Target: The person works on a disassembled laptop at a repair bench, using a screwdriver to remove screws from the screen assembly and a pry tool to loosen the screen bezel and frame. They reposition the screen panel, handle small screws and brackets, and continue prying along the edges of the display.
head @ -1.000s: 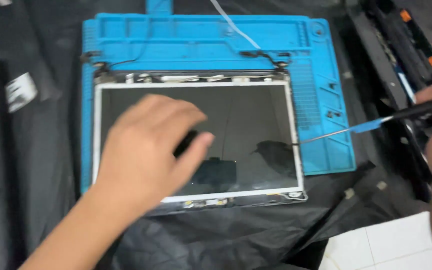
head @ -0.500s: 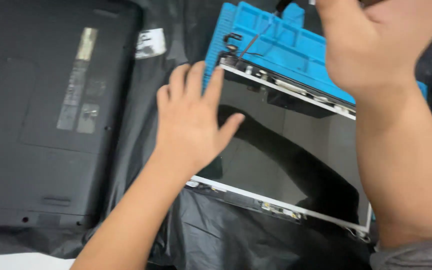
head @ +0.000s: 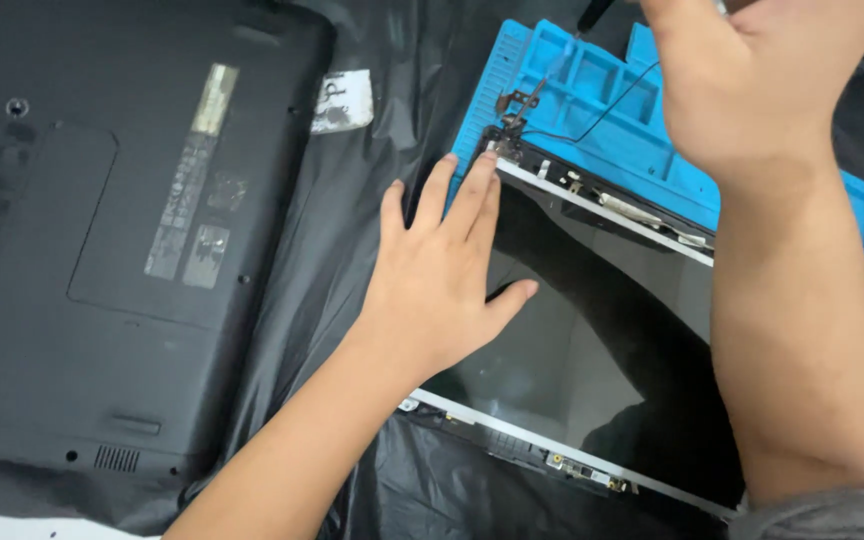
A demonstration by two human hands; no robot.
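Laptop base (head: pixel 102 250), dark and upside down, lies at the left on black plastic sheeting (head: pixel 352 180), a small white label (head: pixel 342 102) beside it. Next comes the left hand (head: pixel 442 275), fingers (head: pixel 467 195) spread flat and open on the left edge of the bare screen panel (head: pixel 592 350), which rests tilted on a blue repair mat (head: pixel 602 100). Farther right, the right hand (head: pixel 752 70) hovers above the panel's top edge; whether its fingers grip anything cannot be told.
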